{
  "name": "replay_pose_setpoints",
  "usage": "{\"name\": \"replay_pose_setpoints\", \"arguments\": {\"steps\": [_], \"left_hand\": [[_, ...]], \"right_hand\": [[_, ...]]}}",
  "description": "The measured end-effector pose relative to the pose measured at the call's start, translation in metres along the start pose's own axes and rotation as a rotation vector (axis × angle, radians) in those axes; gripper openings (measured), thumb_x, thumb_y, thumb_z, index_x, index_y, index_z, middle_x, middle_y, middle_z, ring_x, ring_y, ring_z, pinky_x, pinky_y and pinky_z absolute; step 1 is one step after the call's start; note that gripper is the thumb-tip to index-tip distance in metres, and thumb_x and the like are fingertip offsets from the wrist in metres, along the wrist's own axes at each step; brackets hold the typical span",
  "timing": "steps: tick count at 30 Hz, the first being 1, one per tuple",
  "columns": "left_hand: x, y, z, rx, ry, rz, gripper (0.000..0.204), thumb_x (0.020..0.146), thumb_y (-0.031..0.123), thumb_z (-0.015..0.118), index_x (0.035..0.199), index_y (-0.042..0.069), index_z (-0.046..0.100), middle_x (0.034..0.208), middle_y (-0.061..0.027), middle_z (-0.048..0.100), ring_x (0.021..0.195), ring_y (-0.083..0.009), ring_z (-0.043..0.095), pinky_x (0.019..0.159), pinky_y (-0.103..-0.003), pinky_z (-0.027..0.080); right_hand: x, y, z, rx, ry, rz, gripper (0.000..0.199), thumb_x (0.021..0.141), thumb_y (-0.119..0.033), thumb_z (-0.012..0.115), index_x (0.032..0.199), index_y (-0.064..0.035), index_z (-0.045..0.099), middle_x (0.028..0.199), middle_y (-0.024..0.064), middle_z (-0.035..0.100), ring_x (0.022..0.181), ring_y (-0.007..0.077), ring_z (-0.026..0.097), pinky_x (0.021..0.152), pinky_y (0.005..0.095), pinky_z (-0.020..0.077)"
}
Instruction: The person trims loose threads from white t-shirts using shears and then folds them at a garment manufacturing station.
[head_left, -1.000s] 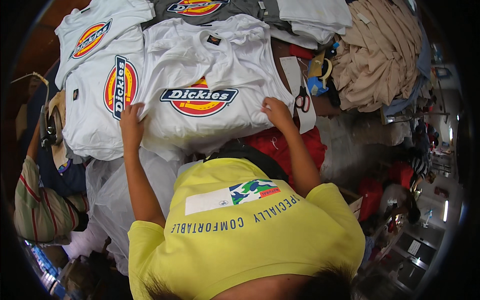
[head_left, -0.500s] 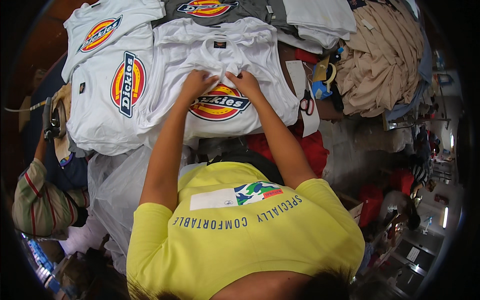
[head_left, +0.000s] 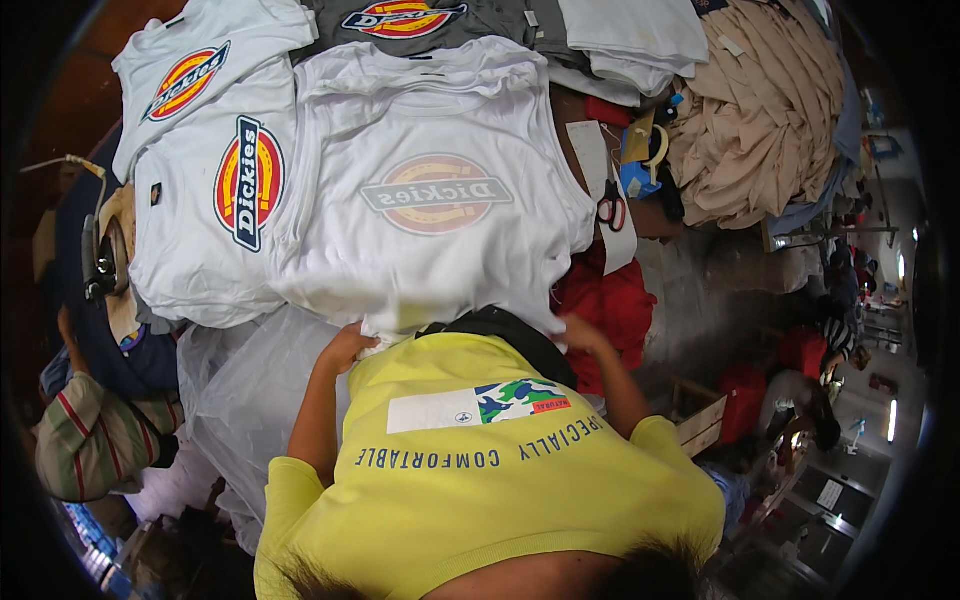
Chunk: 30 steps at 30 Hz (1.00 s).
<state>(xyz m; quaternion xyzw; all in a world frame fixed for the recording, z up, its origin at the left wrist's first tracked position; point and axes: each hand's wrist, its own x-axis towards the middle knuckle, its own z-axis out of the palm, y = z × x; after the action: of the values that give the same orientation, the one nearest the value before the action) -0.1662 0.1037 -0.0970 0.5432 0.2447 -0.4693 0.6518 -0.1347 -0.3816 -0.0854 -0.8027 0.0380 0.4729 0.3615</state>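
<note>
A white sleeveless shirt (head_left: 440,260) lies on top of a stack before me, its oval red-and-yellow print showing faintly and reversed through the cloth. Its near edge hangs toward my waist, and I grip it at both sides. My left hand (head_left: 347,347) is closed on the left part of that edge. Beside my right hip, my right hand (head_left: 583,336) is closed at the edge's right end, slightly blurred. To the left lie more white shirts (head_left: 190,215) with the print face up, and behind them a dark grey shirt (head_left: 440,38).
At the right are scissors (head_left: 611,207) on a paper strip (head_left: 619,245), a blue tape dispenser (head_left: 640,178) and a heap of beige cloth (head_left: 750,120). Red cloth (head_left: 620,315) hangs below. Clear plastic (head_left: 265,390) lies left; a co-worker in a striped shirt (head_left: 95,440) is near an iron (head_left: 103,260).
Both hands have moved from the shirt's neckline back toward my waist, drawing the cloth with them. The bright print there is now covered and shows only through the fabric, reversed.
</note>
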Motion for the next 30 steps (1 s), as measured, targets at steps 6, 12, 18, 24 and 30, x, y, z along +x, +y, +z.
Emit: {"name": "replay_pose_setpoints", "arguments": {"steps": [6, 12, 18, 24, 30], "left_hand": [[0.030, 0.018, 0.005, 0.001, -0.099, 0.218, 0.050, 0.085, 0.011, 0.055, 0.132, 0.004, 0.038, 0.130, -0.0070, 0.046, 0.119, -0.0201, 0.044, 0.101, -0.035, 0.034], [-0.083, 0.132, 0.076, -0.960, -0.551, 0.534, 0.060, 0.087, 0.043, 0.049, 0.128, 0.000, 0.040, 0.121, -0.0150, 0.053, 0.107, -0.0308, 0.054, 0.094, -0.045, 0.041], [-0.093, 0.116, 0.056, -0.581, -0.649, 0.625, 0.068, 0.080, 0.036, 0.063, 0.125, -0.007, 0.037, 0.112, -0.0238, 0.056, 0.092, -0.0367, 0.060, 0.079, -0.046, 0.050], [-0.187, 0.066, -0.031, 0.103, 0.011, 1.371, 0.051, 0.078, 0.032, 0.061, 0.105, -0.011, 0.055, 0.094, -0.0210, 0.063, 0.089, -0.0299, 0.062, 0.081, -0.039, 0.049], [-0.232, 0.039, -0.051, 0.078, 0.372, 1.307, 0.043, 0.082, 0.027, 0.058, 0.108, -0.007, 0.055, 0.096, -0.0153, 0.063, 0.088, -0.0245, 0.062, 0.079, -0.035, 0.049]], "right_hand": [[-0.010, -0.013, -0.025, 0.867, 0.142, -0.098, 0.024, 0.075, -0.006, 0.067, 0.097, -0.0027, 0.058, 0.089, 0.0043, 0.063, 0.080, 0.0135, 0.060, 0.073, 0.0272, 0.0476], [-0.103, -0.128, -0.092, 1.410, 0.495, -0.585, 0.036, 0.085, -0.026, 0.060, 0.103, 0.0030, 0.050, 0.097, 0.0154, 0.060, 0.087, 0.0248, 0.062, 0.074, 0.0391, 0.0523], [-0.084, -0.119, -0.071, 1.092, 0.123, -0.259, 0.033, 0.084, -0.030, 0.060, 0.101, -0.0024, 0.053, 0.082, 0.0107, 0.061, 0.058, 0.0201, 0.060, 0.049, 0.0304, 0.0491], [-0.143, -0.128, -0.094, 1.420, 0.269, -0.912, 0.044, 0.081, -0.030, 0.063, 0.112, 0.0002, 0.052, 0.107, 0.0183, 0.059, 0.095, 0.0322, 0.060, 0.081, 0.0468, 0.0485], [-0.163, -0.123, -0.142, 1.028, 0.435, -1.051, 0.036, 0.085, -0.023, 0.058, 0.112, 0.0006, 0.053, 0.105, 0.0144, 0.059, 0.096, 0.0261, 0.059, 0.083, 0.0408, 0.0470]]}}
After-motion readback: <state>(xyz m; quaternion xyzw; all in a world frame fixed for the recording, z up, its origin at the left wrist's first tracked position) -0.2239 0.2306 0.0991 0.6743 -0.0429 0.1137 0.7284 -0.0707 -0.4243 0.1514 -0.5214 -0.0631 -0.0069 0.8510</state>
